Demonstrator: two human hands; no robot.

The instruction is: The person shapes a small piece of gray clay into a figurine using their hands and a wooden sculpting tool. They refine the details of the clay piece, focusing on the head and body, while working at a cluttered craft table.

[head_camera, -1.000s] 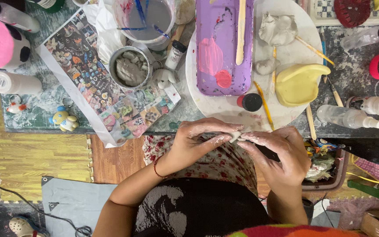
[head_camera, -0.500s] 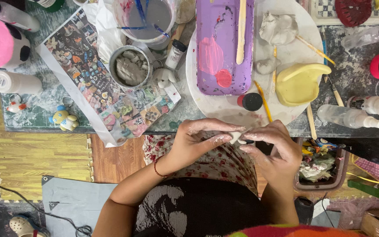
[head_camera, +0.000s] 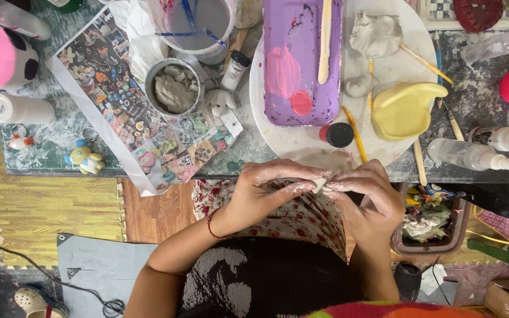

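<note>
Clay-smeared fingers of the left hand [head_camera: 266,191] and right hand [head_camera: 367,197] meet at frame centre, both pinched shut on a small pale clay piece [head_camera: 320,185] held above the lap. At 12 o'clock from it lies a purple tray [head_camera: 290,88] on a round white board [head_camera: 301,144]; a metal tin of grey clay [head_camera: 174,88] sits at 10 o'clock.

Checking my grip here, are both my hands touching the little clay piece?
Touching. The head view shows the left hand and right hand pinching the clay piece between their fingertips.
</note>
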